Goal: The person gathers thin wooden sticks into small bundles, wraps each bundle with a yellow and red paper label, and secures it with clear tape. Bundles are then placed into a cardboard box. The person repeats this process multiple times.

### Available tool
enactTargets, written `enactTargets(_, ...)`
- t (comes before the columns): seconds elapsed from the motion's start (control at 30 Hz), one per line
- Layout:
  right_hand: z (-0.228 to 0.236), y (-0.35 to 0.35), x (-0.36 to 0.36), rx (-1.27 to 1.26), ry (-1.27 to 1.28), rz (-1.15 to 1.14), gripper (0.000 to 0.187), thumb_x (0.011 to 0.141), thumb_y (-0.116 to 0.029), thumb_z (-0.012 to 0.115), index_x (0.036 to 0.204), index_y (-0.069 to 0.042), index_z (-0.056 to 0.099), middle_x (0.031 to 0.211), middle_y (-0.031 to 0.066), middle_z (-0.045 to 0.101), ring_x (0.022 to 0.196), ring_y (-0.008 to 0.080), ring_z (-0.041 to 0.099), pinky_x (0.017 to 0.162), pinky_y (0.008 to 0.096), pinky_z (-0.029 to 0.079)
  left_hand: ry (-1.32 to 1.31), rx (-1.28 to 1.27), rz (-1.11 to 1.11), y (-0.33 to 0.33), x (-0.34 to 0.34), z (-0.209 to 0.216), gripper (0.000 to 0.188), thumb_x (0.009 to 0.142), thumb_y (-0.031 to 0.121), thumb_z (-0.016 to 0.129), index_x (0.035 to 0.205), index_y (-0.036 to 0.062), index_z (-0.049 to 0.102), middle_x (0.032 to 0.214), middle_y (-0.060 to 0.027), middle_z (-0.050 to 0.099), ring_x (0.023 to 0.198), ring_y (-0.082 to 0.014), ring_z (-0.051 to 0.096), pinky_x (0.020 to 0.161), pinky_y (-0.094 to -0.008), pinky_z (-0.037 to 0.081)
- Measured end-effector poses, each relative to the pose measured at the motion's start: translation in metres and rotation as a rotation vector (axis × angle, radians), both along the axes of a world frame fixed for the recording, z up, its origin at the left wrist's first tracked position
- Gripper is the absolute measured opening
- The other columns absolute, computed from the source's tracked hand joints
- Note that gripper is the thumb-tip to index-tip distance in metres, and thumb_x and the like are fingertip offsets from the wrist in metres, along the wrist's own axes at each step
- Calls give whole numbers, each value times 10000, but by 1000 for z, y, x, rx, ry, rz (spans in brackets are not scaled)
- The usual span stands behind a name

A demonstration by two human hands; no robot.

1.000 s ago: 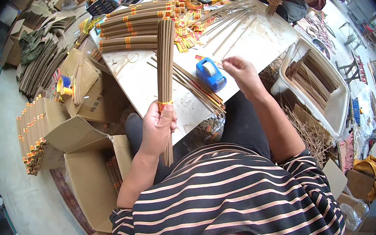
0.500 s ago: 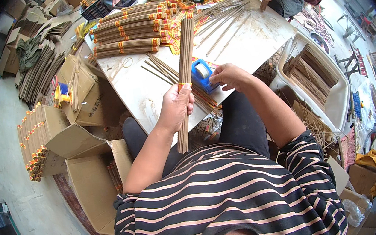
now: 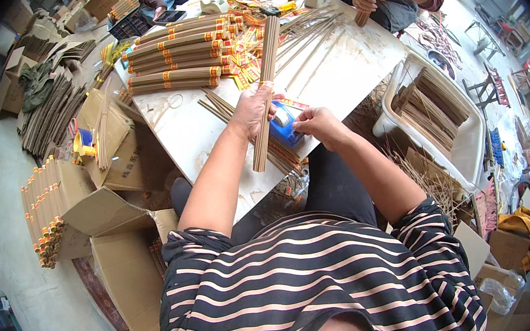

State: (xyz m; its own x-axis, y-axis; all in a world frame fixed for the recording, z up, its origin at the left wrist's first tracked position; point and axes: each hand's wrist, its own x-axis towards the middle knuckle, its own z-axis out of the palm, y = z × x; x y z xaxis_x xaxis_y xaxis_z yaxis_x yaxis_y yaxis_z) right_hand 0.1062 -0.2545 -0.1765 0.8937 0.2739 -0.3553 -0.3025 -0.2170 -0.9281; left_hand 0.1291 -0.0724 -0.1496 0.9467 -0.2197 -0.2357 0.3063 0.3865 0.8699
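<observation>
My left hand (image 3: 255, 112) is closed around a bundle of thin brown incense sticks (image 3: 269, 50), held slanting over the table's near corner. Just right of it, a blue tape dispenser (image 3: 286, 135) stands on the table, partly hidden by the bundle. My right hand (image 3: 320, 125) is beside the dispenser, thumb and fingers pinched together; what they hold, if anything, is too small to make out. Behind the dispenser shows a red and yellow paper strip (image 3: 294, 103). Loose sticks (image 3: 214, 106) lie beneath the bundle.
Banded bundles (image 3: 177, 58) are stacked at the table's far left, beside scattered labels (image 3: 247, 69). A white tub of sticks (image 3: 397, 123) stands right, an open carton (image 3: 123, 273) left. Across the table a person's hands (image 3: 365, 1) hold another bundle; a second person sits far left.
My left hand has moved away from me with the bundle, toward the dispenser. My right hand has come slightly nearer, its fingers drawn closer together. The whole view has shifted a little.
</observation>
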Motion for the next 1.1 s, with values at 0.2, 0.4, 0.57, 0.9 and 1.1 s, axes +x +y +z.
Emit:
enactTargets(0.2, 6, -3, -7, 24, 13, 6, 148, 732, -109, 661, 802, 19, 638, 697, 38, 594, 599, 104, 491, 550, 249, 397, 21, 0, 17, 6, 0, -13, 270, 929, 303, 476, 983, 38, 484, 877, -149, 601, 518, -73, 481, 432, -171, 409)
enactTargets(0.4, 8, -14, -23, 184, 84, -133, 178, 721, -93, 607, 837, 41, 621, 767, 54, 579, 708, 123, 498, 660, 240, 397, 25, -28, 92, 7, 0, -16, 275, 911, 285, 511, 938, 12, 491, 824, -130, 594, 490, -84, 481, 401, -193, 406)
enactTargets(0.57, 12, -14, -40, 263, 95, -217, 212, 749, -123, 584, 881, 40, 614, 780, 41, 580, 711, 107, 495, 673, 223, 399, 9, -35, 93, 7, -1, -15, 244, 923, 283, 491, 930, 39, 499, 830, -140, 590, 501, -79, 466, 427, -176, 398)
enactTargets(0.9, -16, -14, -37, 270, 110, -161, 186, 811, -188, 609, 803, -3, 590, 739, 35, 577, 673, 97, 504, 645, 219, 403, 38, -59, 110, 6, -2, -11, 224, 919, 254, 499, 897, 31, 505, 819, -147, 591, 503, -86, 462, 428, -187, 401)
enactTargets(1.1, -17, -6, -34, 142, 79, -184, 126, 776, -129, 591, 752, -6, 577, 698, 40, 563, 651, 123, 505, 634, 244, 401, 51, -93, 102, 7, -2, -13, 223, 923, 254, 491, 897, 33, 502, 815, -144, 589, 513, -88, 467, 432, -189, 403)
